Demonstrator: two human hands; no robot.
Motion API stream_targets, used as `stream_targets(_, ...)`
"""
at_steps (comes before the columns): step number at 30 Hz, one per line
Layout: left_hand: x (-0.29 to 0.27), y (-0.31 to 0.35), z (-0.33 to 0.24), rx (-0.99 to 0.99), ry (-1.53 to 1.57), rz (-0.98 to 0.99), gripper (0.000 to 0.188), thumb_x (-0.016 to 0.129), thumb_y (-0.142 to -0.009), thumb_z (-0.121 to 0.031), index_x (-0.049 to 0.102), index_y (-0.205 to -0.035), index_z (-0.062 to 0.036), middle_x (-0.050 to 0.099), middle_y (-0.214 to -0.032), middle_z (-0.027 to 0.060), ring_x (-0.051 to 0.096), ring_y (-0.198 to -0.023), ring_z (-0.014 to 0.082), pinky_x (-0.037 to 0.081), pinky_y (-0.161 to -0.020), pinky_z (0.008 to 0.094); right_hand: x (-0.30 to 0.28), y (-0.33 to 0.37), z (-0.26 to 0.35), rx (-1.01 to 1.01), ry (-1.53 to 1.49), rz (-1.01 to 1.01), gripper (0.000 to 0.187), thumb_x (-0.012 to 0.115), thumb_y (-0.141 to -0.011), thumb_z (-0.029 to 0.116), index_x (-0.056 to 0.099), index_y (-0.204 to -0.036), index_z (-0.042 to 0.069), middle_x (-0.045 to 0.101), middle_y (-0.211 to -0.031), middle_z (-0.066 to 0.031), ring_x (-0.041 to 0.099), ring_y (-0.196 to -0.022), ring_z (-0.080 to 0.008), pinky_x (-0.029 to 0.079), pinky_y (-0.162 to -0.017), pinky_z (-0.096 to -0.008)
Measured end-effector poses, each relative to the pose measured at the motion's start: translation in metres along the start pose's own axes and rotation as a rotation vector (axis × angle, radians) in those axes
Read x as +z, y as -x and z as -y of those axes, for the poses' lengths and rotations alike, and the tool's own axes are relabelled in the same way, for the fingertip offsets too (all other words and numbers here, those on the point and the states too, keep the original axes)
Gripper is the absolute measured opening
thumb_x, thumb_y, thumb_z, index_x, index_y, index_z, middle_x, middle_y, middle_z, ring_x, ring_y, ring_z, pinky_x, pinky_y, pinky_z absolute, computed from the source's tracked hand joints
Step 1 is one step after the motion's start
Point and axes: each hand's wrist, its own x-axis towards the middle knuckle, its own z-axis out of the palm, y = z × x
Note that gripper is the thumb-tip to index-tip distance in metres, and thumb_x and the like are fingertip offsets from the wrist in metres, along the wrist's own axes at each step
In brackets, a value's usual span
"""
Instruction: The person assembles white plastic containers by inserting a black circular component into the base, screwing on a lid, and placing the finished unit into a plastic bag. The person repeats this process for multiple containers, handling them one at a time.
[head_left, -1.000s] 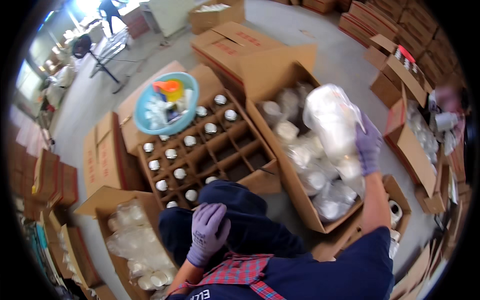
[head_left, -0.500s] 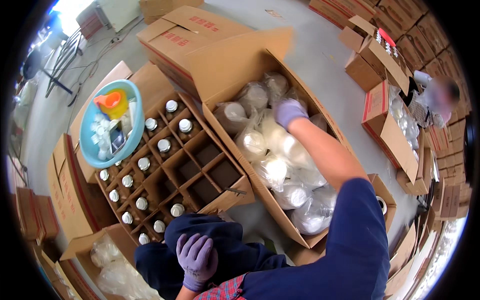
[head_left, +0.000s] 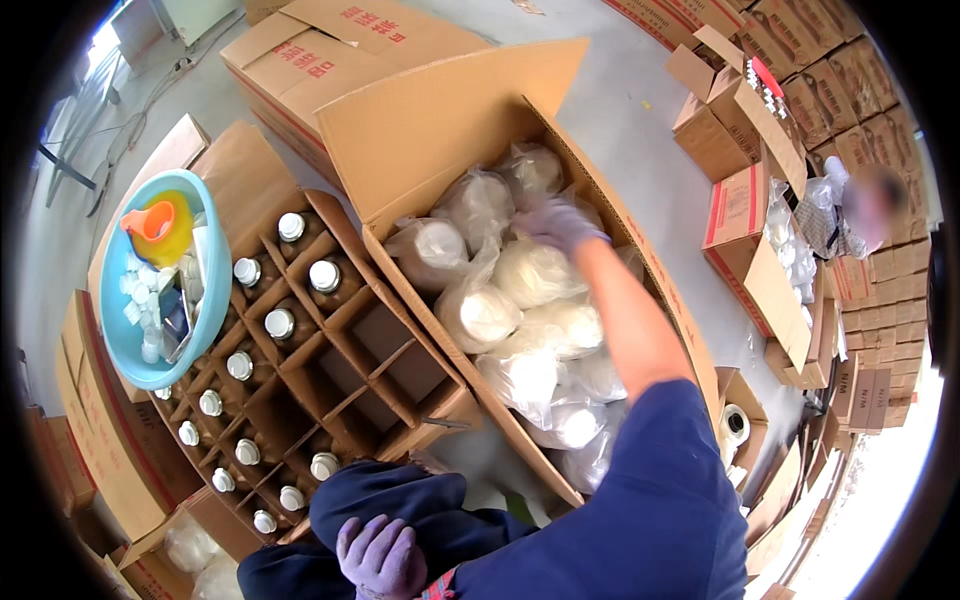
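The right hand, which was holding a bagged stack up over the open carton a second ago, is now reaching down among the plastic-wrapped bundles at its far end, empty.

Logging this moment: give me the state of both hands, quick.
Left hand: gloved, resting on the knee, holding nothing.
Right hand: gloved, down among the bagged white containers; grip cannot be told.

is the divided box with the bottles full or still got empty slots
Partly filled. White-capped bottles fill the left cells of the divided box, while several cells on its right side show only bare cardboard.
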Motion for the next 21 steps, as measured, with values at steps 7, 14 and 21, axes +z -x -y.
stream_targets(7, 0.0, -0.008, 0.0, 0.042, 0.078, 0.004, 0.018, 0.063, -0.076, -0.004, 0.067, -0.093, -0.0086, 0.072, -0.095, 0.0075, 0.069, -0.09, 0.029, 0.049, -0.097, 0.0528, -0.082, 0.036, -0.19, 0.287, 0.024, -0.523, 0.05, 0.068, -0.086, 0.043, 0.068, -0.12, 0.006, 0.071, -0.101, -0.0215, 0.07, -0.089, -0.0428, 0.057, -0.083, -0.0451)
stream_targets(14, -0.003, -0.004, -0.006, 0.088, 0.045, 0.012, 0.014, 0.066, -0.076, -0.006, 0.068, -0.089, -0.009, 0.072, -0.093, 0.007, 0.07, -0.089, 0.0284, 0.05, -0.096, 0.0514, 0.023, 0.012, -0.095, 0.26, 0.129, -0.433, 0.071, 0.066, -0.091, 0.047, 0.041, -0.146, 0.011, 0.041, -0.145, -0.0254, 0.038, -0.134, -0.0445, 0.034, -0.112, -0.047)
stream_targets(21, -0.001, 0.018, -0.004, 0.035, -0.007, -0.041, 0.015, 0.066, -0.078, -0.007, 0.068, -0.092, -0.0114, 0.073, -0.091, 0.005, 0.07, -0.091, 0.0275, 0.049, -0.099, 0.0528, 0.006, 0.173, -0.058, -0.369, -0.074, 0.203, 0.019, 0.055, -0.095, 0.018, 0.068, -0.099, 0.005, 0.07, -0.089, -0.0149, 0.067, -0.08, -0.0229, 0.054, -0.076, -0.0358)
